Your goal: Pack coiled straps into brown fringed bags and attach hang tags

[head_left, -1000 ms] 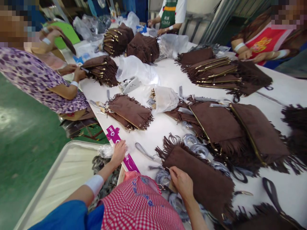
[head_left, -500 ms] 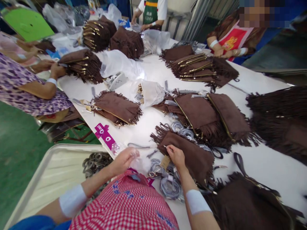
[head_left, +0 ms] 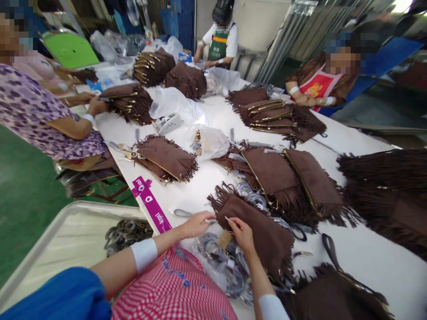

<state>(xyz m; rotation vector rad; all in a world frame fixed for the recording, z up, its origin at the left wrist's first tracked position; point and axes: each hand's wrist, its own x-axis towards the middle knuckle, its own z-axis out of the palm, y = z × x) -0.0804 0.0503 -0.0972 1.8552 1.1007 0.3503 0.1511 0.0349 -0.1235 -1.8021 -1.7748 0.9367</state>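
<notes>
A brown fringed pouch (head_left: 258, 231) lies on the white table in front of me. My right hand (head_left: 240, 233) is closed in a pinch at its upper left part, on a small light-coloured piece. My left hand (head_left: 199, 223) is at the pouch's fringed left end, fingers pressed together; what they hold is too small to tell. A tan tag (head_left: 224, 239) hangs just below the pouch edge. Coiled grey straps (head_left: 233, 266) in clear plastic lie beneath my forearms. A grey wrist loop (head_left: 183, 213) rests left of the pouch.
More brown pouches (head_left: 273, 171) lie beyond, with a stack (head_left: 267, 113) farther back. A pale bin (head_left: 76, 235) with coiled straps stands at lower left. Purple tape (head_left: 155, 209) marks the table edge. A person in a purple spotted top (head_left: 43, 111) works at left; others stand across the table.
My left hand has moved right and forward to the pouch's fringed end, away from the clear plastic. My right hand keeps its pinch at the pouch. The view has tilted up.
</notes>
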